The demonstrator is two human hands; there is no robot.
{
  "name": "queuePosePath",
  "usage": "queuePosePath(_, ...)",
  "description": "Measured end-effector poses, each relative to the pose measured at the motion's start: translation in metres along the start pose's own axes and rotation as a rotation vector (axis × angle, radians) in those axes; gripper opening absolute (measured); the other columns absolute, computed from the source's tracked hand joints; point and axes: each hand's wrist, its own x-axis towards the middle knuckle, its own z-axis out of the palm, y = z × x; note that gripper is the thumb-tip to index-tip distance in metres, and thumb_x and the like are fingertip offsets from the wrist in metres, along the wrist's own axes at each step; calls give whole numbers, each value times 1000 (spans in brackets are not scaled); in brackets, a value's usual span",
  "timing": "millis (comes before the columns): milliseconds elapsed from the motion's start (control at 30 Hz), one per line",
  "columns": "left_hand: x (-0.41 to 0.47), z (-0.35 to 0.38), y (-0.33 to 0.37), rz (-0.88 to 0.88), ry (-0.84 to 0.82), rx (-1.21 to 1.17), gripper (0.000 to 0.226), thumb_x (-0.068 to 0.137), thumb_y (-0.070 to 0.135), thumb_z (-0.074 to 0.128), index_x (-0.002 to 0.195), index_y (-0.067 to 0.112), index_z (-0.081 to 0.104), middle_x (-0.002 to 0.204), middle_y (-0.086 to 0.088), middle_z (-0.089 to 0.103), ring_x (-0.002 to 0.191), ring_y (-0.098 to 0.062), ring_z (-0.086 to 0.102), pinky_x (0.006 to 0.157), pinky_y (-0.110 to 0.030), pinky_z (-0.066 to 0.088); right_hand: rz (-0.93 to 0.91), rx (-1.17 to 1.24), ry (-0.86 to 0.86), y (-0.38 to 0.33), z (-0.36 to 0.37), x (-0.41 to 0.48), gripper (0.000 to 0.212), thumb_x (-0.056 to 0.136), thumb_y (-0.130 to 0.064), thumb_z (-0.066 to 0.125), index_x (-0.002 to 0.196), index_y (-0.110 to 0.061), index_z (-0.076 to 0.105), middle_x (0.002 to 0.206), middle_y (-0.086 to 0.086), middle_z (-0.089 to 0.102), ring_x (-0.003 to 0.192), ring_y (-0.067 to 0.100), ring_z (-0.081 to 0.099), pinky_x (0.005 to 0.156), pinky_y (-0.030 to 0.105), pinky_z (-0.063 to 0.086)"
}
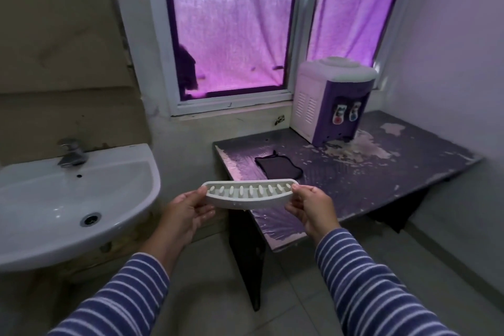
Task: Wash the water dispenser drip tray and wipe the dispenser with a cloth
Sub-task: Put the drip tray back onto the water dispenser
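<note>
A white slotted drip tray (248, 194) hangs level in the air between the sink and the table. My left hand (188, 213) grips its left end and my right hand (311, 209) grips its right end. The white and purple water dispenser (331, 101) stands at the back of the table, under the window, with two taps on its front. A dark cloth (279, 166) lies flat on the table, just beyond the tray.
A white wall sink (41, 229) with a metal tap (71, 155) is on the left. The worn purple table (395, 172) fills the right, its near corner close under the tray. Tiled floor lies below. A curtained window (231, 22) is behind.
</note>
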Motion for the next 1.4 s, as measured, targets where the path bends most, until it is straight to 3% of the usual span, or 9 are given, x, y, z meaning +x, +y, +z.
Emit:
queuePosePath(167,21,40,-10,-15,-64,12,20,91,16,58,108,6,56,87,-12,64,71,-20,59,62,-30,57,-5,18,66,-17,-28,19,8,87,-14,65,87,-8,61,76,10,61,65,19,62,53,28,56)
queuePosePath(333,58,81,-24,-38,-104,24,20,89,15,59,106,4,58,84,-13,64,67,-20,58,53,-26,57,-1,33,124,-28,-53,56,8,87,-13,65,88,-6,62,77,11,60,67,19,61,49,25,55)
queuePosePath(500,108,121,-40,-86,-140,15,20,87,17,62,100,2,62,80,-14,67,58,-18,65,54,-29,57,0,38,189,-38,-73,114,7,88,-14,64,88,-7,62,78,11,63,67,19,62,48,24,55)
queuePosePath(700,160,180,-46,-116,-180,68,28,87,19,63,107,0,58,95,-19,67,78,-26,68,64,-31,56,-17,64,272,-60,-93,174,5,88,-11,63,85,-7,62,75,10,62,64,17,60,46,23,54)
queuePosePath(833,185,220,-51,-93,-211,90,21,89,17,60,105,2,60,89,-16,64,74,-25,64,61,-31,57,-34,86,297,-76,-113,203,5,88,-9,63,83,-7,62,74,8,62,67,18,60,47,24,55)
queuePosePath(1067,224,286,-77,-92,-197,68,20,89,17,60,104,3,62,75,-9,74,65,-21,71,54,-28,56,-35,54,262,-106,-156,266,3,87,-8,63,85,-6,62,83,12,65,74,20,61,49,24,57)
queuePosePath(1233,241,346,-107,-86,-127,12,21,90,17,59,105,2,60,86,-15,66,63,-22,69,53,-29,57,-14,6,184,-135,-201,323,3,88,-8,63,86,-6,62,82,11,65,69,18,61,53,26,58)
queuePosePath(1400,243,398,-134,-85,-39,-14,20,89,17,60,103,2,60,86,-16,66,73,-25,67,58,-31,59,14,-41,100,-165,-245,370,4,88,-8,63,85,-5,62,81,10,65,67,17,63,47,23,55)
